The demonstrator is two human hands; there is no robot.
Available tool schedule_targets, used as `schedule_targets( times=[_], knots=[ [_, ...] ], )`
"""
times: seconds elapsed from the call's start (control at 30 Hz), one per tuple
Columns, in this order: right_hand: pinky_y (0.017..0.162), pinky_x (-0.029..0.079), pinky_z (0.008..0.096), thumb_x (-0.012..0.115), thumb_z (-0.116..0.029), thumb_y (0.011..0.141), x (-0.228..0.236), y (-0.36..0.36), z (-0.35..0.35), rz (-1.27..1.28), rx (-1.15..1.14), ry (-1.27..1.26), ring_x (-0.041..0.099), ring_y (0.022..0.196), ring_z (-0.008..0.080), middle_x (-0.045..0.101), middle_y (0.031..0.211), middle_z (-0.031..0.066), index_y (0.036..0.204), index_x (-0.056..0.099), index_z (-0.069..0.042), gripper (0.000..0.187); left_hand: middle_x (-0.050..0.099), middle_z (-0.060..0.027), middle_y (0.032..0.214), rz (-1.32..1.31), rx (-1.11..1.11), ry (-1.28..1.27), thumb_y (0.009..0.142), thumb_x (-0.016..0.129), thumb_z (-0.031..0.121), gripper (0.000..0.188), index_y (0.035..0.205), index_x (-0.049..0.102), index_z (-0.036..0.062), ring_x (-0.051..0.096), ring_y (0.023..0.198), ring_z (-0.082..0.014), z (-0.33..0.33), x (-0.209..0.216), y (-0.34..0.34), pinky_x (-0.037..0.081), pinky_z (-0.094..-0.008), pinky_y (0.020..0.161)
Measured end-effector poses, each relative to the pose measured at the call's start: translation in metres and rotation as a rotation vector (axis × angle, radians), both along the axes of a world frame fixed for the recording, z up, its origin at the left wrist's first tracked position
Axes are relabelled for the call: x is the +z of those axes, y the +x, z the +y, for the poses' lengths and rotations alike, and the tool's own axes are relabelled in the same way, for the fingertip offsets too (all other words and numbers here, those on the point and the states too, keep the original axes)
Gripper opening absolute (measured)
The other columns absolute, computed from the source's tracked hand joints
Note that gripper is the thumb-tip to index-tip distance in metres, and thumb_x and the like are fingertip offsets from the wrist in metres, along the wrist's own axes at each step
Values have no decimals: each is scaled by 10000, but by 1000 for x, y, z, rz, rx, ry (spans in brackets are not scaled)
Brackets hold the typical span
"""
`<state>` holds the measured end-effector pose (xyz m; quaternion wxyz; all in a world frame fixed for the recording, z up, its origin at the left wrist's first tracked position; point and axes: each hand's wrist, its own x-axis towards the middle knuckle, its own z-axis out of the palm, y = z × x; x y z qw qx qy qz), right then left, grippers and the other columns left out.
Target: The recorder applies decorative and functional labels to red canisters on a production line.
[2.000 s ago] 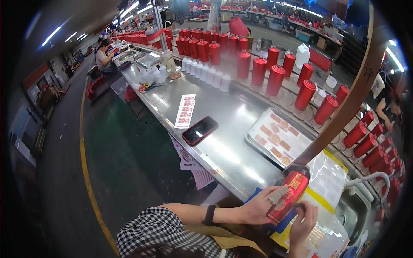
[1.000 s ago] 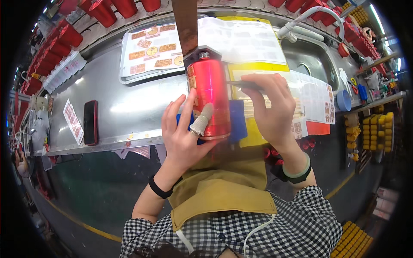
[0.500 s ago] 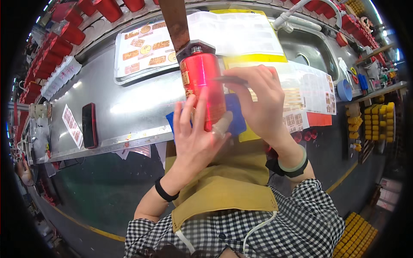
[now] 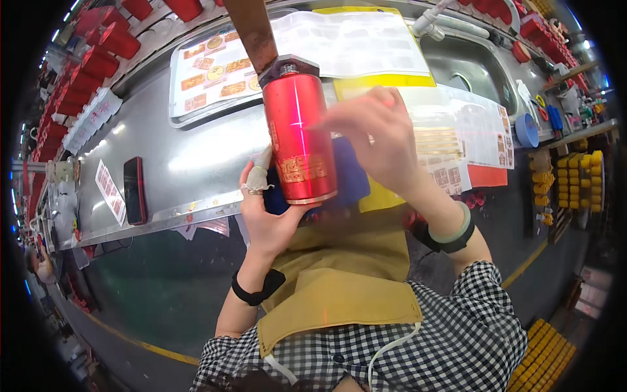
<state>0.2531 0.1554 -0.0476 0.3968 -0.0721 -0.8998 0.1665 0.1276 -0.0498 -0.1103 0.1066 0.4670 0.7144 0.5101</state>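
A shiny red canister (image 4: 297, 134) with gold emblems near its lower end hangs from a dark fitting (image 4: 287, 65) on a rusty metal bracket. My left hand (image 4: 268, 219) grips the canister's lower left side, with the thumb at its bottom edge. Some of that hand's fingers are hidden behind it, and one visible finger wears a pale cover. By the canister's right side is my right hand (image 4: 385, 140), blurred, its fingers curled in. Whatever its fingertips hold is too smeared to make out. Below the canister shows a blue cloth or pad (image 4: 349, 173).
A tray (image 4: 174, 104) with printed gold-and-red sheets lies behind to the left. A phone (image 4: 134, 189) and a printed strip (image 4: 110, 193) rest on the steel bench. Further right are white sheets (image 4: 473, 124), a sink (image 4: 477, 65) and a blue bowl (image 4: 526, 130).
The canister has turned, bringing gold emblems round to the front. My left hand has shifted from its front to its lower left side. The dark thin tool seen in my right hand no longer shows clearly.
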Motion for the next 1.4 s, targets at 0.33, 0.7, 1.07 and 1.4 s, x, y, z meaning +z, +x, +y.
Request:
schedule_targets(
  times=[0.33, 0.7, 1.07, 1.4],
  knots=[
    [771, 438, 366, 757, -79, 793, 6, -13, -12, -8, -1, 8, 594, 762, 239, 678, 862, 11, 981, 718, -122, 196, 620, -185, 1340, -53, 21, -40, 736, 916, 206, 859, 1455, 502, -17, 558, 1278, -336, -3, -2, -7, 423, -430, 1104],
    [734, 503, 351, 647, 103, 869, 10, 25, -34, -14, -147, -214, 620, 817, 295, 649, 955, 150, 1070, 649, 23, 217, 486, -161, 1536, 319, 40, 190, 780, 822, 259, 662, 1398, 622, 129, 518, 1310, -342, 1, 6, 11, 416, -458, 1073],
    [925, 523, 366, 611, 33, 981, -1, 29, -12, -52, -266, -199, 669, 1037, 262, 686, 1146, 144, 1214, 645, -1, 237, 475, -275, 1485, 526, 89, 48, 902, 626, 224, 491, 1392, 621, 211, 557, 1262, -392, 10, 26, 15, 412, -491, 1106],
    [831, 497, 449, 654, 85, 877, -15, 28, -46, -111, -3, 132, 620, 873, 364, 667, 984, 142, 1081, 664, -25, 232, 426, -186, 1537, 68, 37, 226, 787, 854, 175, 747, 1467, 545, 149, 463, 1374, -380, 3, -3, 20, 374, -456, 1147]
  ],
)
